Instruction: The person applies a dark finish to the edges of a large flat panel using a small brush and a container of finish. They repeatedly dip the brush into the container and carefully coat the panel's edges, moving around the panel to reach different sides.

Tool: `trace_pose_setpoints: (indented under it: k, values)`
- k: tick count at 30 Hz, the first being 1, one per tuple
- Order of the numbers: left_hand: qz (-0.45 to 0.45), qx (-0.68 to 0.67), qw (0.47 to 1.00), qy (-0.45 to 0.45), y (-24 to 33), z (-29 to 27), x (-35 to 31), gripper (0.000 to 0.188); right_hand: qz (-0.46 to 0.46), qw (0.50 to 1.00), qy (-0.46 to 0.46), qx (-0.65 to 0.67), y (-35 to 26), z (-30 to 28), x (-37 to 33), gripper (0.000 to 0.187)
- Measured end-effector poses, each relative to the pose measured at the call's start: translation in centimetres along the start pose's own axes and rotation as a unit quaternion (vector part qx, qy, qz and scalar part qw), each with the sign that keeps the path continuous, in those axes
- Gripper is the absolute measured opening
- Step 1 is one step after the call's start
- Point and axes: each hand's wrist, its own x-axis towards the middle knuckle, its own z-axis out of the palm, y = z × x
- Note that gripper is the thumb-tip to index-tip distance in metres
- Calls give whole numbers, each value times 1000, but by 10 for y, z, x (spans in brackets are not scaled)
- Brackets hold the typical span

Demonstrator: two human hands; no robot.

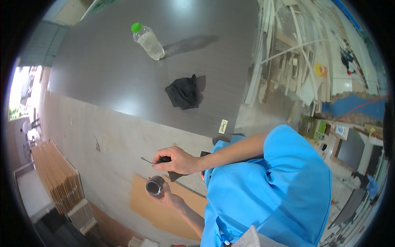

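My left hand is wrapped round a small open jar with a dark inside, its mouth tilted up toward me. Just above it, my right hand pinches a thin applicator stick with a slightly thicker tip, which points left and stays apart from the jar. Something black sits within the right fingers; whether it is a lid or cloth I cannot tell. A black piece of cloth shows below that hand. Both hands are off the edge of the grey table, above the floor.
The grey tabletop holds a clear bottle with a green cap, a crumpled black cloth and a small label at its corner. Wood strips pile up at right. Stacked panels stand at left; a brown board lies below my hands.
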Motion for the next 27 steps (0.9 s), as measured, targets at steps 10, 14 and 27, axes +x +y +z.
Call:
trace_pose_setpoints:
  k: [10,14,27]
  values:
    - [-12,-17,988,-151,-21,-16,159,69,-83,979,186,-31,17,45,94,24]
    - [18,-28,971,-237,-34,-39,232,70,-98,958,267,-28,29,73,122,24]
    - [14,-71,885,-460,-26,-25,337,67,-186,716,667,-82,51,69,42,18]
